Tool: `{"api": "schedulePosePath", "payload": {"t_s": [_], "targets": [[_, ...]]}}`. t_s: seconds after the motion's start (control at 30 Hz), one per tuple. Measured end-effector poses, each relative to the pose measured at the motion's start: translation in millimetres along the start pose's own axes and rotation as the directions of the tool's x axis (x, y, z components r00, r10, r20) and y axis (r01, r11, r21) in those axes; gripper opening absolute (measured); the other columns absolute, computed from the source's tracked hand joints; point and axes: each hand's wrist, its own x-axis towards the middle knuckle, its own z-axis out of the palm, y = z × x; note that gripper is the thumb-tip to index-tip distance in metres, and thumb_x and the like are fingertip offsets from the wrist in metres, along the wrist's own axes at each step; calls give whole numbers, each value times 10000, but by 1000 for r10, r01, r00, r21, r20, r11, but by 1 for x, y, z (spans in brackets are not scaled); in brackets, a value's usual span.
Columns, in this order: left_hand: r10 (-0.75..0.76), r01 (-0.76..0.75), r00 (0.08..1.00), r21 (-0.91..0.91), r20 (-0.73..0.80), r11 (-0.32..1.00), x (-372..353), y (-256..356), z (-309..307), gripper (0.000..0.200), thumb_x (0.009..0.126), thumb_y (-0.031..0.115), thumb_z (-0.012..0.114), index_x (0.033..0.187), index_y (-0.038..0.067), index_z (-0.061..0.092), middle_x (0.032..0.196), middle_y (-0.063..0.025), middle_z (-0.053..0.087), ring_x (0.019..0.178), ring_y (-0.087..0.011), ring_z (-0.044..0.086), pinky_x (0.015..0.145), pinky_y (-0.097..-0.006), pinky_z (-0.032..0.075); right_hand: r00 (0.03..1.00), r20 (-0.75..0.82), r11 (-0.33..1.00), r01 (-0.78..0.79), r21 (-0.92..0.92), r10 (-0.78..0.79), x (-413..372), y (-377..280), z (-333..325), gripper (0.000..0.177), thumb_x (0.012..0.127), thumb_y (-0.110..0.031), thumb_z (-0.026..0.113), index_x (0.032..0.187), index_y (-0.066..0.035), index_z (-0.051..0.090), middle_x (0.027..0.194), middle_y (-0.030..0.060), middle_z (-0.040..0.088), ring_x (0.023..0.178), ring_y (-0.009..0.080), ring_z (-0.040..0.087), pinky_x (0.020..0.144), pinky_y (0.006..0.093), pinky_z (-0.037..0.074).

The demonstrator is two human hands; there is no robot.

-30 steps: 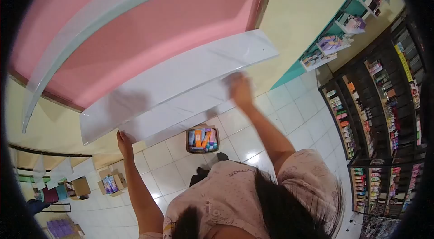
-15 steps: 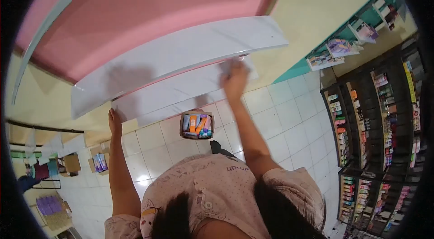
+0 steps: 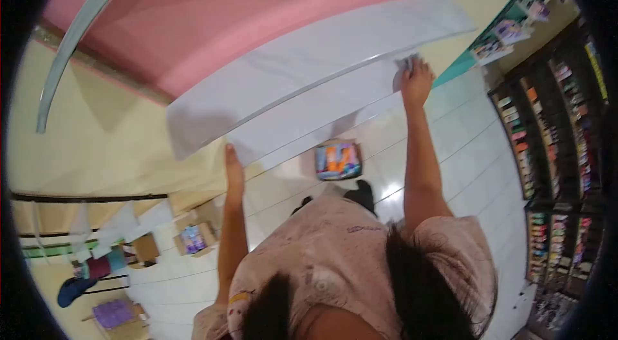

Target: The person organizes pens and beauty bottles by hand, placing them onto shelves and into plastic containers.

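Note:
Two white marbled shelves are in front of me, an upper shelf (image 3: 322, 50) and a lower shelf (image 3: 315, 105) beneath it. My right hand (image 3: 418, 81) is closed on a crumpled grey cloth (image 3: 405, 63), pressed against the lower shelf near its right end. At that shelf's left end my left hand (image 3: 234, 166) grips the edge, thumb upward; its other fingers are mostly hidden.
A cardboard box (image 3: 338, 178) of colourful packs stands on the tiled floor below the shelves. Another open box (image 3: 194, 237) lies to the left. Dark racks (image 3: 534, 205) full of products line the right side. A curved grey rail (image 3: 87, 28) hangs at upper left.
My view has shifted, so the shelves and floor box appear farther right. My right hand, with the cloth, has moved along the lower shelf toward its right end. My left hand stays at the left end.

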Motion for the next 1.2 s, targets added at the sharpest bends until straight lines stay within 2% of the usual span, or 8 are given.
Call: {"api": "schedulePosePath", "payload": {"t_s": [0.2,0.27,0.3,0.43,0.57,0.6,0.9,1.2], "targets": [[-345,506,860,-715,376,482,-30,22,-47,675,943,564,348,1412,79,309,1460,-144,307,1304,-284,347,1061,-534,282,978,97,896,126,425,-184,-136,-264,37,332,708,-56,557,1037,-31,591,1085,162,576,1091,325,500,993,500,337],[-282,489,870,-781,404,388,-23,9,-66,723,921,600,361,1414,75,304,1491,-161,268,1342,-298,309,1101,-491,243,808,277,618,131,775,-519,-197,-373,10,244,756,-67,526,980,-17,610,1055,193,594,1101,346,518,967,458,380],[-215,460,888,-812,407,360,-18,2,-79,713,927,589,349,1412,68,305,1484,-168,280,1334,-305,319,1111,-472,228,449,439,440,-108,891,-778,-167,-403,-56,241,781,-104,535,997,-23,603,1091,205,589,1125,342,513,972,423,391],[-59,301,953,-919,296,255,-22,-18,-95,685,944,552,321,1408,47,307,1453,-186,332,1317,-323,343,1130,-447,201,422,-59,88,320,943,-905,-186,-440,-74,335,804,-153,552,1124,-61,586,1244,156,534,1201,309,479,1008,431,387],[318,75,882,-770,348,634,-10,-65,-104,652,957,531,294,1392,46,326,1432,-182,370,1311,-316,357,1110,-463,239,427,-36,178,450,875,-904,-164,-416,-49,282,826,-145,526,1091,-92,608,1282,136,518,1218,314,464,1029,432,373],[-201,398,913,-881,355,254,-25,-18,-89,616,964,523,276,1379,74,348,1434,-158,377,1316,-295,356,1085,-462,280,466,76,253,329,910,-882,-153,-396,-43,285,821,-142,528,1084,-72,612,1255,128,543,1214,305,468,1026,431,377],[-287,532,846,-734,449,423,-37,40,-61,550,970,481,321,1359,95,362,1417,-148,412,1294,-300,384,1051,-442,307,981,140,986,118,121,-135,-48,-130,-27,418,684,16,555,1095,-42,601,1117,195,576,1102,368,503,984,449,374],[-185,353,933,-676,310,647,-36,46,-11,521,978,449,357,1328,68,414,1255,-120,510,1143,-263,503,995,-435,381,658,189,480,295,826,-729,-152,-345,-37,357,671,-4,566,1024,-32,618,1208,173,559,1214,332,461,1036,455,347]]}}
